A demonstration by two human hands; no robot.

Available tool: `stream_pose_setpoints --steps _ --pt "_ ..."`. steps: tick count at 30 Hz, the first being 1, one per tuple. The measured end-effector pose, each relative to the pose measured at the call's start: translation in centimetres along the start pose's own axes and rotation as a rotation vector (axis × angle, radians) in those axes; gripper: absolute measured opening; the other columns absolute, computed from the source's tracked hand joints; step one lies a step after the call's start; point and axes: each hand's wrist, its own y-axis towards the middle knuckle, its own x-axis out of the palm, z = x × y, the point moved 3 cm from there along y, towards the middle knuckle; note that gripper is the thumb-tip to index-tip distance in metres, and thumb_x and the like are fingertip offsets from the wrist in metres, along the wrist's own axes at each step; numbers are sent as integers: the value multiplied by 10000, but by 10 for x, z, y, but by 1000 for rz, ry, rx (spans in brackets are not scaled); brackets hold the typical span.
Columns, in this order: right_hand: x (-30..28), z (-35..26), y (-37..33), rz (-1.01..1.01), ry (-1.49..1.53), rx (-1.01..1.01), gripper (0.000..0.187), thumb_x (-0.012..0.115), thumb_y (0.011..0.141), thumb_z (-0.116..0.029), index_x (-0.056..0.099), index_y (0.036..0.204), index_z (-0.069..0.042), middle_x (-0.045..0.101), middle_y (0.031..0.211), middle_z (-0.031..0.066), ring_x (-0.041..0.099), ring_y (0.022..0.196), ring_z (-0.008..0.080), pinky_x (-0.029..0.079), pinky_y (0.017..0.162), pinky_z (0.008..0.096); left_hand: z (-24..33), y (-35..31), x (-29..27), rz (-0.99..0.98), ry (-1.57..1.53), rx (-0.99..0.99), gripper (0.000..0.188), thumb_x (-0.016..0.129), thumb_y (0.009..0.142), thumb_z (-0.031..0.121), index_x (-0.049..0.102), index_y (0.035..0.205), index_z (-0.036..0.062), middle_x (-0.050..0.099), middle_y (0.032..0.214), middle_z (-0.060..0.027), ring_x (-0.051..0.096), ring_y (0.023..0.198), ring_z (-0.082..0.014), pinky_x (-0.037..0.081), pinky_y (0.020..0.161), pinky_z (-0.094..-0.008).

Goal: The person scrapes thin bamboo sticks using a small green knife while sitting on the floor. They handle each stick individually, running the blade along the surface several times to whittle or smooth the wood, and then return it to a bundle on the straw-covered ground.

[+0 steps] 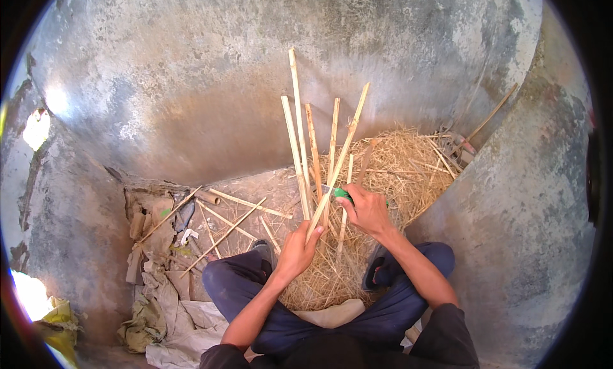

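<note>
My left hand (297, 249) is closed around the lower part of a pale, peeled wooden stick (351, 133) that slants up and to the right. Just above it, my right hand (368, 210) grips the green handle of a knife (342, 193), its blade against the stick and only partly visible. Several similar sticks (294, 145) stand close behind, leaning toward the wall. Thin shavings (306, 291) lie between my feet, below both hands.
A large heap of straw-like shavings (408, 158) lies at the right by the grey wall (191, 88). Loose sticks (237, 227) cross on the floor at the left. Crumpled cloth sacks (185, 321) and a bamboo piece (207, 197) lie nearby. Another wall stands close on my right.
</note>
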Motion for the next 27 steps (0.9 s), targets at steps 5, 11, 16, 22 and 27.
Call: stream_pose_setpoints --steps 5,11,16,22,27 --pt "-4 29 8 2 -53 73 289 649 1074 -361 699 1060 -76 715 792 115 689 599 322 503 521 440 23 -19 -11 -10 42 -42 340 593 1128 318 640 1149 -18 659 804 -299 665 828 -543 483 712 -562" --pt "-16 28 12 74 -50 62 275 656 1066 -348 702 1051 -77 719 790 137 688 618 342 497 541 447 27 -34 -16 -47 130 -38 363 585 1132 334 603 1134 -28 665 776 -330 671 832 -575 487 702 -625" --pt "-15 38 16 84 -57 105 249 662 1059 -327 700 1056 -81 720 798 132 697 648 350 503 561 456 27 -46 -13 -3 162 -15 316 599 1124 300 600 1145 -16 634 728 -301 658 781 -550 468 681 -596" --pt "-16 49 17 92 -53 113 265 660 1064 -336 700 1059 -74 716 785 135 693 637 346 505 563 460 24 -54 -10 15 230 13 282 588 1127 273 574 1156 -6 649 734 -303 659 763 -555 484 663 -616" --pt "-24 65 19 93 -112 142 262 672 1059 -336 704 1066 -76 719 782 131 688 617 322 499 543 443 23 -71 -3 6 239 27 311 573 1134 308 572 1178 0 690 796 -320 669 741 -561 498 623 -646"
